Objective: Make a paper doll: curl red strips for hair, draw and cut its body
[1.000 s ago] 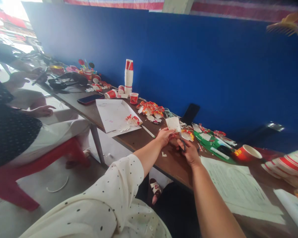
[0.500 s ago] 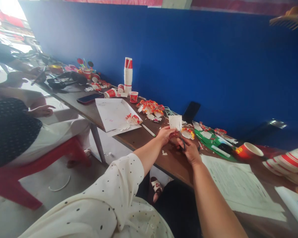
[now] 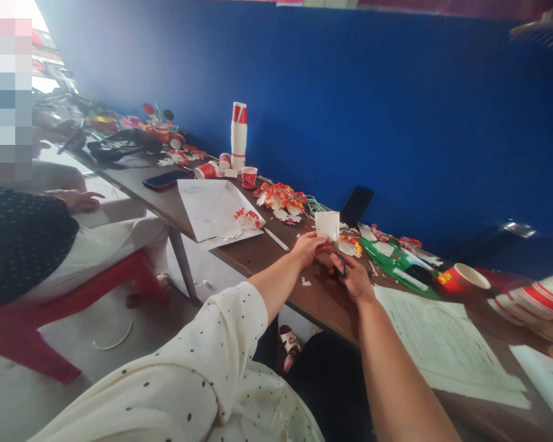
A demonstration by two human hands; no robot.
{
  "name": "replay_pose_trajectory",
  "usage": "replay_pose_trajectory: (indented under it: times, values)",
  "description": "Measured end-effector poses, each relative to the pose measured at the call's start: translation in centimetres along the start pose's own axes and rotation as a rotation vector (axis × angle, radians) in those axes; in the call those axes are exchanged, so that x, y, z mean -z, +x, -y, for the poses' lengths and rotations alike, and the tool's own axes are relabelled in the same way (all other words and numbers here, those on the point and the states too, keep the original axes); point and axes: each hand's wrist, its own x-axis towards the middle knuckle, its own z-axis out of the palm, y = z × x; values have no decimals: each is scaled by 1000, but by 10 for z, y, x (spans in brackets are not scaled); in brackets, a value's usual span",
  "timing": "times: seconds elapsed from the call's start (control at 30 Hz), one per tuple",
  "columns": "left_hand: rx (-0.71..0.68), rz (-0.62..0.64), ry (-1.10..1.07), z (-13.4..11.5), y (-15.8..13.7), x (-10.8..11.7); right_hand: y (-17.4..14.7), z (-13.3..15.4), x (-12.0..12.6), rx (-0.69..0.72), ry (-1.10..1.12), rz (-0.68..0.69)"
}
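Observation:
Over the brown table, my left hand (image 3: 309, 247) pinches a small white piece of paper (image 3: 327, 224) by its lower edge, so that it stands up. My right hand (image 3: 354, 277) is wrapped round the dark handles of a pair of scissors (image 3: 342, 264). The blades point up and lie against the paper's right part; whether they are cutting into it cannot be made out. Just behind the right hand lies a red and yellow cut-out with a white middle (image 3: 350, 246). Tiny white scraps (image 3: 306, 282) lie on the table below the hands.
A white box lid (image 3: 207, 209), a red cut-out pile (image 3: 281, 199) and a cup stack (image 3: 238, 138) stand leftward. To the right are a green sheet (image 3: 387, 264), printed papers (image 3: 442, 344) and a red cup (image 3: 463, 279). Another person (image 3: 23, 239) sits at left.
The view has shifted very slightly. My hands, the paper and the scissors keep nearly the same position, with no clear change in the grip.

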Motion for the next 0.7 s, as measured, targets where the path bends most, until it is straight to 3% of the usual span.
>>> replay_pose_trajectory:
  times: [0.7]
  values:
    - [-23, -47, -7, 4, 7, 4, -1, 1, -2, -7, -27, -1]
